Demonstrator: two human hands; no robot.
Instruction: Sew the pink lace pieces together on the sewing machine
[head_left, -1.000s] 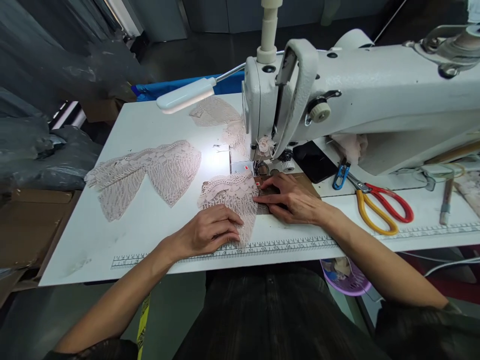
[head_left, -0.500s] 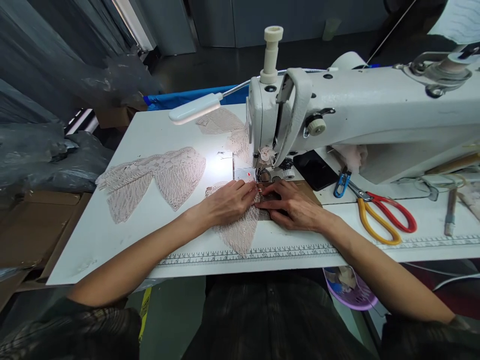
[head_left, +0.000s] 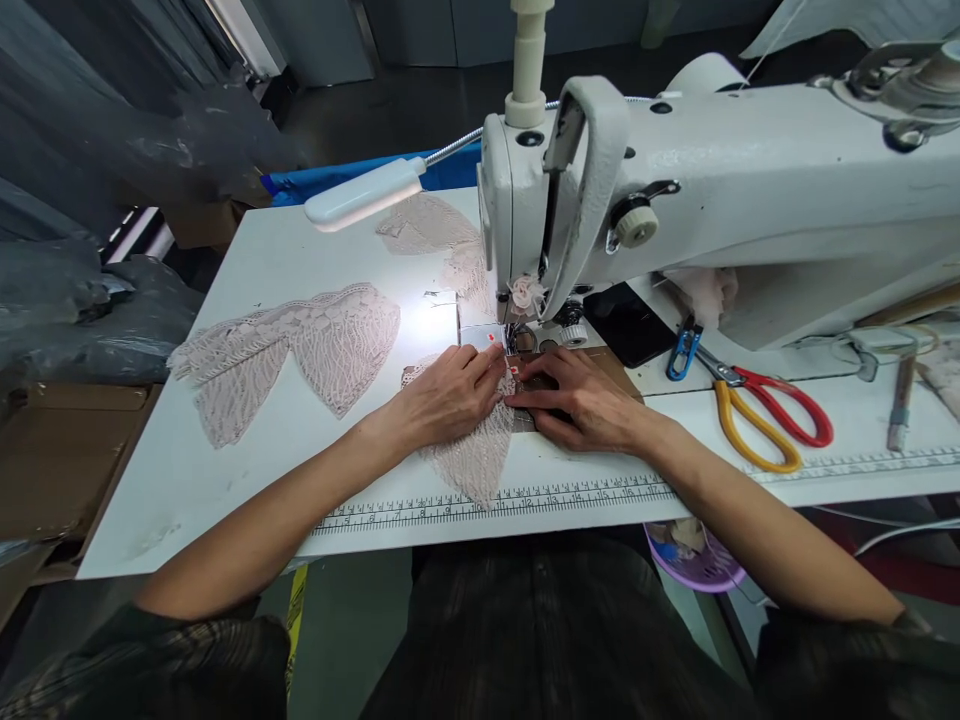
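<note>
A pale pink lace piece (head_left: 474, 462) lies at the sewing machine's needle area, its pointed end towards the table's front edge. My left hand (head_left: 452, 392) is on top of it, fingers drawn together and pressing it beside the presser foot (head_left: 511, 340). My right hand (head_left: 576, 402) is closed at the lace's right edge, thumb and forefinger meeting the fabric just in front of the foot. The exact pinch is partly hidden. The white sewing machine (head_left: 720, 180) stands over the work, and a small lamp (head_left: 367, 194) lights the left side.
Another lace piece (head_left: 341, 350) lies left, and a further one (head_left: 427, 225) behind. To the right are a black phone (head_left: 628, 324), blue thread snips (head_left: 683, 352) and scissors (head_left: 757, 415) with red and yellow handles. A ruler tape (head_left: 555, 497) runs along the front edge.
The view has shifted, with the machine appearing larger and nearer. My left fingers have moved slightly away from the right fingertips; both hands stay on the lace at the foot.
</note>
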